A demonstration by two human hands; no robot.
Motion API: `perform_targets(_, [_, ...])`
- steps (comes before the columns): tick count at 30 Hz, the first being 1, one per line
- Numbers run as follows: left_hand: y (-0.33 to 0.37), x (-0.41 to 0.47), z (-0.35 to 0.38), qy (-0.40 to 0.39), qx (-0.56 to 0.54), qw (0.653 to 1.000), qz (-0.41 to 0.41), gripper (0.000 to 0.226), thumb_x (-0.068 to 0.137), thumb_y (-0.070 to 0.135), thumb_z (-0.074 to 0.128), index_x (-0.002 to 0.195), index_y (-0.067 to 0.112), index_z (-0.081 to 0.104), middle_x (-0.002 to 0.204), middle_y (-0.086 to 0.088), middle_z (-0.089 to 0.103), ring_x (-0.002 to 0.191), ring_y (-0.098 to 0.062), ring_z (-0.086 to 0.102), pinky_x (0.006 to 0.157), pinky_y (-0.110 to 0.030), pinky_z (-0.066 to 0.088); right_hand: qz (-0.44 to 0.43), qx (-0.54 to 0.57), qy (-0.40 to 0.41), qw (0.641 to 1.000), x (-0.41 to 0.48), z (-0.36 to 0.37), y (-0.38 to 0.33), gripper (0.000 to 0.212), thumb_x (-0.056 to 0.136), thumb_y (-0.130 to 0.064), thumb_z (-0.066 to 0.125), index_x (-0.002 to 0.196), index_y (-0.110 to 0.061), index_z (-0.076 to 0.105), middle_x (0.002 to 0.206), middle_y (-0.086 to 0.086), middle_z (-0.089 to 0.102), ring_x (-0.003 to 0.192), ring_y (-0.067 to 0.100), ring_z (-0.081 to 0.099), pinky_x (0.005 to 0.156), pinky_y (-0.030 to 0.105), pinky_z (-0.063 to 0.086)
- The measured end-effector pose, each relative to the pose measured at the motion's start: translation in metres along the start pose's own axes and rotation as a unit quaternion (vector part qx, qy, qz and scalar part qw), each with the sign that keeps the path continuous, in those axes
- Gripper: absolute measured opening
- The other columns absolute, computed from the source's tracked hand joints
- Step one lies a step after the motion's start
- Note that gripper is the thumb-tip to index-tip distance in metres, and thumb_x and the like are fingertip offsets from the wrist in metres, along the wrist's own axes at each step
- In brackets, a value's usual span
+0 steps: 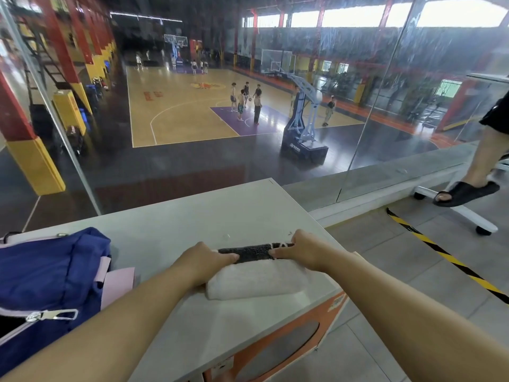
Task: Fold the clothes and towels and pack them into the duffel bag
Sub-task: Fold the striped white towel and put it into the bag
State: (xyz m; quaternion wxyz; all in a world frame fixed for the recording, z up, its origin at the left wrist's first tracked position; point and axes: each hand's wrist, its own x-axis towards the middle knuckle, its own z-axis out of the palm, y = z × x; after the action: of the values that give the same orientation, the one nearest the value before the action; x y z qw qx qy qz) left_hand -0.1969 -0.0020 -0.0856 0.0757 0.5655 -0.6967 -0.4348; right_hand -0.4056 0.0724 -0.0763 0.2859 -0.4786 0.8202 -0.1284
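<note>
A folded white towel (256, 282) with a dark grey band along its far edge lies on the grey table (192, 221), near the right front corner. My left hand (203, 261) grips the towel's left end, thumb on the dark band. My right hand (298, 250) grips the right end of that band. A blue duffel bag (46, 279) with pink trim sits at the table's left side, its zipper open at the near end. The bag's inside is dark and I cannot see its contents.
A glass wall (248, 133) stands right behind the table, overlooking a basketball court with several players. At the right, a person's leg in a black sandal (465, 193) rests on a white wheeled chair base. Yellow-black tape (446, 255) crosses the tiled floor.
</note>
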Motion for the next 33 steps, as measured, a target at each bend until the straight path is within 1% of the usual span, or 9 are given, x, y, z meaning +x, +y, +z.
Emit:
perform_targets(2, [0.005, -0.001, 0.001, -0.038, -0.078, 0.996, -0.037, 0.027, 0.081, 0.035, 0.067, 0.074, 0.011, 0.055, 0.072, -0.005, 0.058, 0.060, -0.018, 0.057, 0.041, -0.017, 0.043, 0.012, 0.036, -0.034, 0.999, 0.003, 0.001, 0.001, 0.047, 0.075, -0.055, 0.069, 0.079, -0.011, 0.053, 0.075, 0.003, 0.052, 0.069, 0.021, 0.053, 0.050, 0.027, 0.043])
perform_targets(7, [0.000, -0.004, -0.002, -0.113, -0.177, 0.974, -0.084, 0.019, 0.076, 0.020, 0.074, 0.088, 0.008, 0.064, 0.080, -0.009, 0.065, 0.067, -0.022, 0.061, 0.058, -0.026, 0.051, 0.010, 0.069, -0.069, 0.995, -0.001, 0.000, 0.004, 0.038, 0.073, -0.047, 0.075, 0.072, -0.015, 0.054, 0.074, 0.000, 0.056, 0.069, 0.017, 0.055, 0.052, 0.025, 0.047])
perform_targets(11, [-0.011, -0.010, -0.003, -0.178, -0.155, 0.965, -0.111, 0.041, 0.063, 0.019, 0.084, 0.099, 0.004, 0.070, 0.091, -0.014, 0.066, 0.075, -0.027, 0.062, 0.063, -0.031, 0.054, -0.002, 0.061, -0.101, 0.993, -0.019, -0.007, 0.004, 0.059, 0.073, -0.041, 0.078, 0.110, 0.001, 0.059, 0.103, 0.016, 0.061, 0.089, 0.023, 0.059, 0.064, 0.026, 0.051])
perform_targets(14, [-0.019, -0.019, -0.005, -0.197, -0.130, 0.968, -0.089, 0.053, 0.046, 0.026, 0.091, 0.090, 0.004, 0.072, 0.101, -0.017, 0.065, 0.086, -0.030, 0.063, 0.075, -0.035, 0.056, -0.026, 0.036, -0.140, 0.989, -0.027, -0.009, 0.007, 0.059, 0.062, -0.040, 0.085, 0.097, 0.003, 0.065, 0.095, 0.015, 0.067, 0.088, 0.025, 0.065, 0.074, 0.032, 0.056])
perform_targets(19, [-0.026, -0.038, -0.005, -0.082, 0.018, 0.992, 0.094, 0.066, 0.041, 0.044, 0.086, 0.085, 0.005, 0.057, 0.086, -0.017, 0.062, 0.079, -0.032, 0.059, 0.071, -0.041, 0.051, -0.063, -0.086, -0.123, 0.987, -0.051, -0.008, 0.001, 0.055, 0.051, -0.041, 0.087, 0.086, -0.010, 0.059, 0.089, 0.004, 0.058, 0.084, 0.023, 0.054, 0.070, 0.033, 0.044])
perform_targets(23, [-0.027, -0.058, -0.012, 0.002, 0.135, 0.963, 0.235, 0.043, 0.057, 0.042, 0.083, 0.085, 0.022, 0.056, 0.082, 0.005, 0.064, 0.075, -0.013, 0.058, 0.062, -0.027, 0.044, -0.134, -0.226, -0.025, 0.965, -0.078, 0.001, -0.017, 0.066, 0.053, -0.042, 0.085, 0.097, -0.020, 0.041, 0.101, -0.003, 0.034, 0.097, 0.019, 0.036, 0.075, 0.031, 0.039])
perform_targets(27, [-0.034, -0.075, -0.034, 0.033, 0.227, 0.940, 0.253, 0.041, 0.065, 0.049, 0.077, 0.092, 0.028, 0.055, 0.093, 0.008, 0.062, 0.084, -0.013, 0.057, 0.072, -0.029, 0.049, -0.154, -0.201, 0.012, 0.967, -0.100, 0.005, -0.038, 0.057, 0.061, -0.038, 0.082, 0.097, -0.018, 0.042, 0.084, -0.003, 0.052, 0.072, 0.016, 0.049, 0.056, 0.029, 0.039])
perform_targets(30, [-0.048, -0.095, -0.060, 0.073, 0.325, 0.906, 0.261, 0.042, 0.080, 0.048, 0.065, 0.114, 0.025, 0.056, 0.116, 0.005, 0.059, 0.102, -0.015, 0.057, 0.088, -0.029, 0.047, -0.160, -0.219, 0.021, 0.962, -0.116, 0.006, -0.058, 0.051, 0.065, -0.043, 0.076, 0.097, -0.017, 0.047, 0.090, 0.003, 0.059, 0.078, 0.022, 0.055, 0.063, 0.033, 0.045])
perform_targets(33, [-0.063, -0.123, -0.093, 0.122, 0.361, 0.882, 0.277, 0.036, 0.087, 0.049, 0.055, 0.113, 0.024, 0.057, 0.117, 0.008, 0.058, 0.102, -0.011, 0.055, 0.084, -0.024, 0.044, -0.159, -0.252, 0.068, 0.952, -0.130, 0.007, -0.083, 0.049, 0.068, -0.054, 0.071, 0.093, -0.018, 0.049, 0.091, 0.003, 0.058, 0.080, 0.024, 0.056, 0.063, 0.033, 0.043])
